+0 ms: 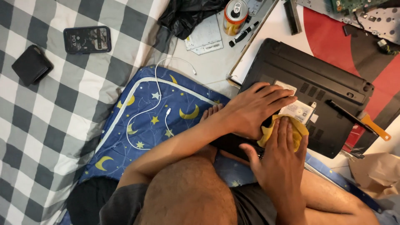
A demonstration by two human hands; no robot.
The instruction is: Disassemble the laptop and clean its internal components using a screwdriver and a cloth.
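Observation:
A black laptop (316,79) lies upside down in front of me, its underside facing up with an open bay showing a silver drive (298,111). My left hand (254,108) rests flat on the laptop's near edge, fingers spread toward the bay. My right hand (281,160) presses a yellow cloth (296,130) against the laptop just below the drive. A screwdriver with an orange handle (375,127) lies across the laptop's right corner.
A drink can (234,16), a black marker (243,34) and a white flat drive (204,36) sit on the floor behind. A phone (87,39) and black wallet (31,65) lie on the checkered sheet. A white cable (155,100) crosses the blue moon-print pillow (137,125).

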